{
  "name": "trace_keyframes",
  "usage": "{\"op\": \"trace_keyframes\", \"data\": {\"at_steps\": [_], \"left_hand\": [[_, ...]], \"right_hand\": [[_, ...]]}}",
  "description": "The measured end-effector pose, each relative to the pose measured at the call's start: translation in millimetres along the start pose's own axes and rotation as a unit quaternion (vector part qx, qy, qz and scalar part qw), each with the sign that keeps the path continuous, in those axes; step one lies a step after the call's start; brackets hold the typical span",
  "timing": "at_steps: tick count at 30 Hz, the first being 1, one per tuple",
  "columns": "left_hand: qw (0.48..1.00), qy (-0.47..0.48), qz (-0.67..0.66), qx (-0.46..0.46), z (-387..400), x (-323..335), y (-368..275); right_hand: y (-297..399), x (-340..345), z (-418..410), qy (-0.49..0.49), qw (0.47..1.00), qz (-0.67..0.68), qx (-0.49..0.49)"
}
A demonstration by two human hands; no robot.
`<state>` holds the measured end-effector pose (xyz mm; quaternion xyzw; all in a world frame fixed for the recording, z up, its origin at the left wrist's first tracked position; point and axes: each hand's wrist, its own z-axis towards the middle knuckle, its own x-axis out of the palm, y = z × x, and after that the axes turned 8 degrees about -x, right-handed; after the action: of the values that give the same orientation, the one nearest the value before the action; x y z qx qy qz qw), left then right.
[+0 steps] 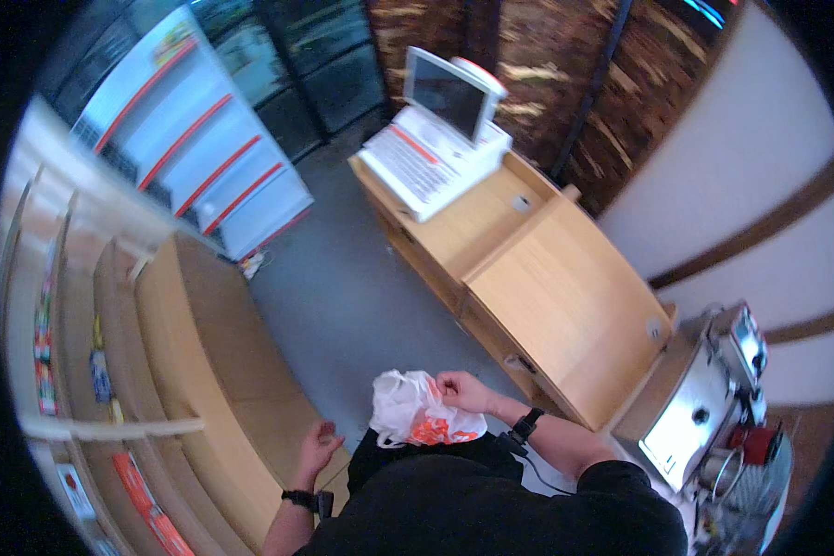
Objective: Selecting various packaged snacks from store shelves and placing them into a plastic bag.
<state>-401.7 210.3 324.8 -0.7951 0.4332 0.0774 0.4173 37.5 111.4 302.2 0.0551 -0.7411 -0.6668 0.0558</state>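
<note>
A white plastic carrier bag (403, 406) with orange print hangs in front of my body, crumpled, its handle loops loose at the left side. The fingers of my right hand (462, 393) are closed on its upper right edge. What the bag holds is hidden. Off to the left of the bag, my left hand (320, 448) is held in the air with fingers apart and nothing in it. Both wrists wear black bands.
A wooden counter (556, 299) runs along the right, bearing a white cash register with a screen (424, 163). Metal equipment (695, 410) stands at the lower right. Stocked wooden shelves (170, 417) line the left; a white shelf unit with red edges (201, 139) stands beyond.
</note>
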Motion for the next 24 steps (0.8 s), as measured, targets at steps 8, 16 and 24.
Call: {"op": "trace_keyframes", "data": {"at_steps": [8, 16, 24], "left_hand": [[0.932, 0.0, -0.317, 0.176, -16.0, -94.7, -111.4], [0.899, -0.047, -0.386, 0.203, -30.1, -201.2, -58.6], [0.739, -0.292, -0.584, 0.162, -34.6, -315.0, 0.9]], "right_hand": [[180.2, 43.6, 153.9, 0.125, 0.909, 0.382, -0.109], [200.0, 164.1, 253.9, 0.065, 0.943, 0.326, -0.03], [213.3, 237.4, 397.0, 0.05, 0.934, 0.347, -0.071]]}}
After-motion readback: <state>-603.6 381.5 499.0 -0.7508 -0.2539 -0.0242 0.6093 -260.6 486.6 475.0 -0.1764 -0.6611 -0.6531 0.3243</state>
